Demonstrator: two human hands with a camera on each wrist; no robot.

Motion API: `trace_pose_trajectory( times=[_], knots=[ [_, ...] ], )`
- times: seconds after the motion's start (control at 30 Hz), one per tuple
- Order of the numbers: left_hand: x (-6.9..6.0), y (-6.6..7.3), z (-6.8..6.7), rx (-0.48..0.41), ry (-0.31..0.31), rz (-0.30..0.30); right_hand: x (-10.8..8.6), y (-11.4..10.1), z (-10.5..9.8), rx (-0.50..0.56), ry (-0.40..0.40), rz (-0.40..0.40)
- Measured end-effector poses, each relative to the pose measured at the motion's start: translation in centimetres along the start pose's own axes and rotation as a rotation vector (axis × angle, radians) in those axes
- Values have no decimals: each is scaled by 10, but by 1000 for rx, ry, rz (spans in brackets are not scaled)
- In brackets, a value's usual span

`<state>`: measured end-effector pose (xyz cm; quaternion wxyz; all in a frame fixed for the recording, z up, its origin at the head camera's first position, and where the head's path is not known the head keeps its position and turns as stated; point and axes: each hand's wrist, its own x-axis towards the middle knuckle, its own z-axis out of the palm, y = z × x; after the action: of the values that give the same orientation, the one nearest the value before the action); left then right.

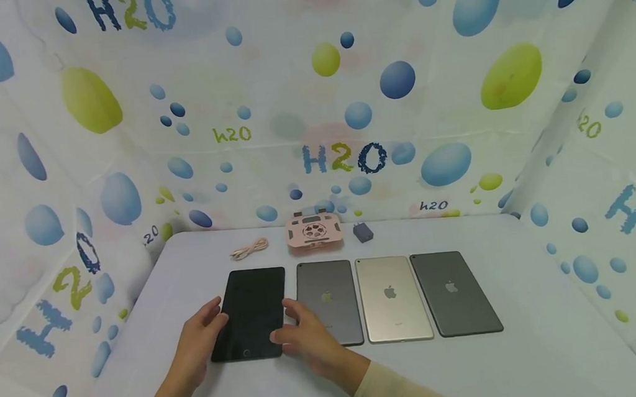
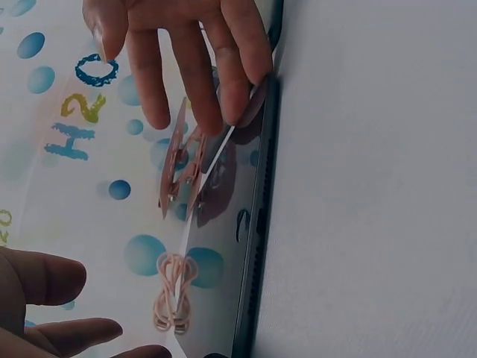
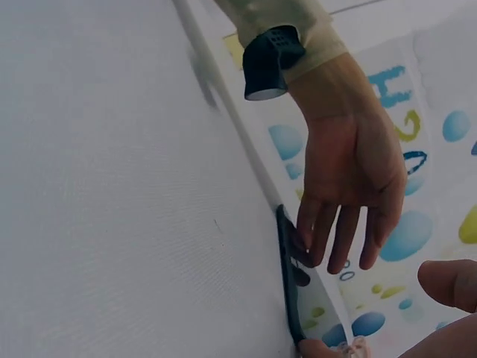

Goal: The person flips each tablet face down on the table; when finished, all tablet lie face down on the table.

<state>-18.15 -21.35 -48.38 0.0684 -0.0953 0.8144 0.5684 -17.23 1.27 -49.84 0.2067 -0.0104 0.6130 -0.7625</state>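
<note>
A tablet (image 1: 250, 306) lies screen up, its black screen dark, on the white table. Beside its left edge is my left hand (image 1: 197, 342), fingers loosely extended; in the right wrist view, this left hand (image 3: 350, 160) hangs with straight fingers near the tablet's edge (image 3: 289, 276). At the right edge, my right hand (image 1: 315, 345) has its thumb and fingers spread, the thumb overlapping the screen's side. The left wrist view shows the right hand (image 2: 194, 45) with straight fingers by the tablet's glossy screen (image 2: 235, 224). Exact finger contact is unclear.
To the right, a grey tablet (image 1: 325, 285), a gold tablet (image 1: 396, 317) and a dark grey tablet (image 1: 458, 306) lie back up in a row. Behind them are a coiled pink cable (image 1: 250, 249), a pink case-like object (image 1: 314, 231) and a dark charger block (image 1: 363, 232).
</note>
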Motion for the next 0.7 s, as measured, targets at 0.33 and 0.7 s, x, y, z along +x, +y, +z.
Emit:
trace_pose_trajectory(
  times=[0.33, 0.7],
  knots=[
    [-7, 6, 17, 135, -24, 68, 3, 5, 5, 6, 55, -16],
    [-5, 8, 21, 182, -83, 104, 7, 1, 9, 39, -67, -39]
  ],
)
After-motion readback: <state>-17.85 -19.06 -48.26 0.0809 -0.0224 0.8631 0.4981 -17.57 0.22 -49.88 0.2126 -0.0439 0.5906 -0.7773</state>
